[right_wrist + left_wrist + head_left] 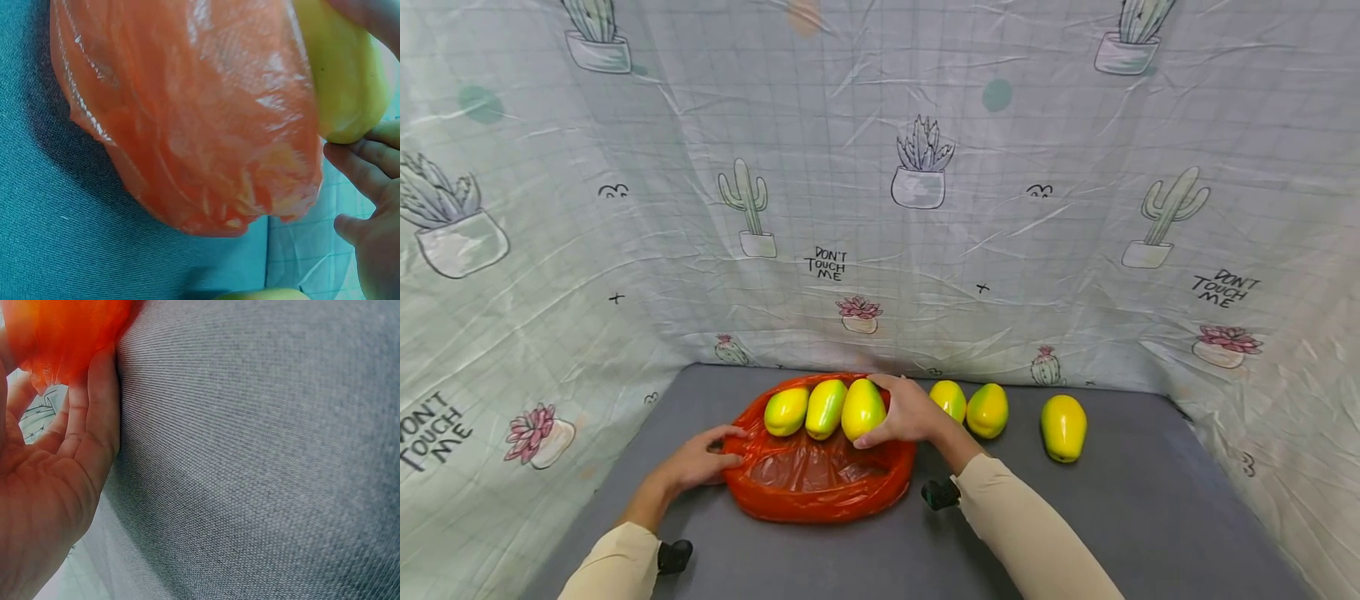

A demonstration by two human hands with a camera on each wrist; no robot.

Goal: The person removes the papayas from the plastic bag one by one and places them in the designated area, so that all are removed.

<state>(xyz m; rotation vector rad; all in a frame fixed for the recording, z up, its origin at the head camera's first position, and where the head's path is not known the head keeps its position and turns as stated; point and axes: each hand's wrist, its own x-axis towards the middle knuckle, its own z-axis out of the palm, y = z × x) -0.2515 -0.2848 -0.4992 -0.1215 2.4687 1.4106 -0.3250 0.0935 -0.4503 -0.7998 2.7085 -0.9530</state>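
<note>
Grey, fabric-like surface (1135,508) beneath your work carries an open, orange-red plastic bag (820,507) and six glossy, yellow-green, oval fruits. You have two, the leftmost fruit (786,412) and its neighbour (826,409), inside the bag; the held fruit (863,410) is at its mouth, and three, the half-hidden fruit (950,398), the middle fruit (988,411) and the far-right fruit (1063,428), lie outside: roughly half left, by the look of it. Your right hand (908,410) pinches the held fruit between thumb and fingers. Your left hand (696,458) has its fingers apart from the thumb at the bag's left rim; whether they pinch it, you cannot tell.
</note>
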